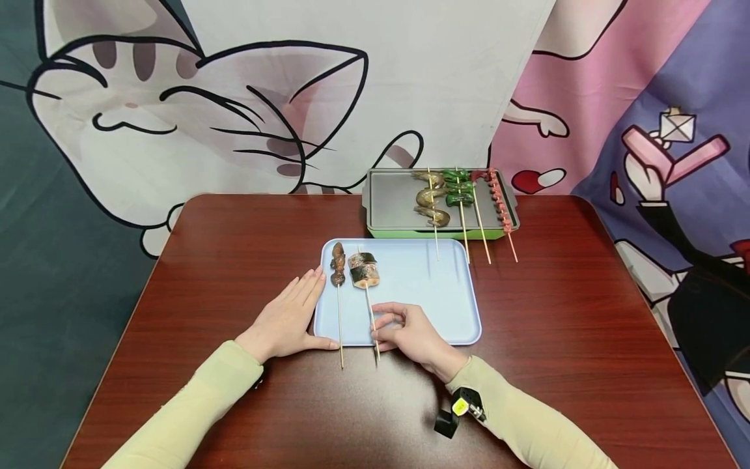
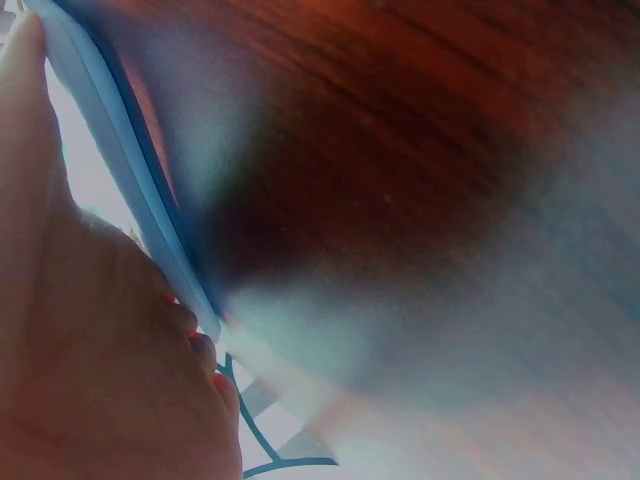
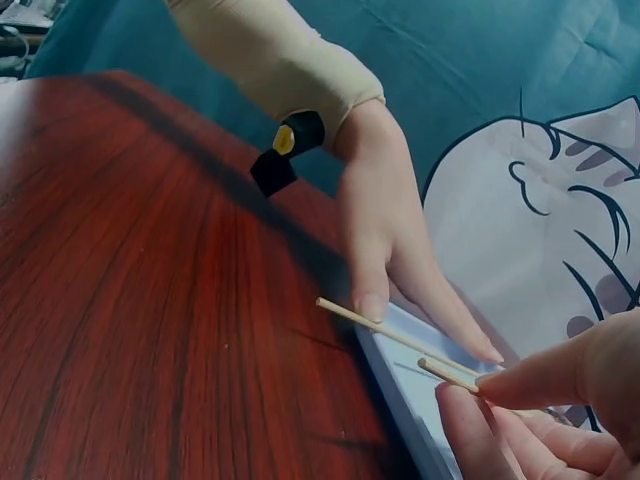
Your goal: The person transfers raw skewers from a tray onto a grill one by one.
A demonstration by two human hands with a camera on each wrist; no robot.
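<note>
A light blue tray (image 1: 428, 293) lies on the table with two skewers on its left side. One skewer carries small dark brown pieces (image 1: 338, 264); the other has thick chunks with dark, silvery skin (image 1: 364, 270). My right hand (image 1: 410, 332) pinches the stick of the chunky skewer between thumb and fingers, near its lower end. With fingers straight, my left hand (image 1: 290, 319) rests along the tray's left edge, its thumb at the front rim by the brown skewer's stick. In the right wrist view both stick ends (image 3: 345, 312) jut past the rim.
Behind the tray stands a grey grill pan with a green base (image 1: 392, 202). On it lie a shrimp skewer (image 1: 432, 198), a green pepper skewer (image 1: 459, 189), a skewer with a dark red piece (image 1: 479, 176) and a pink one (image 1: 500, 200), their sticks overhanging the front.
</note>
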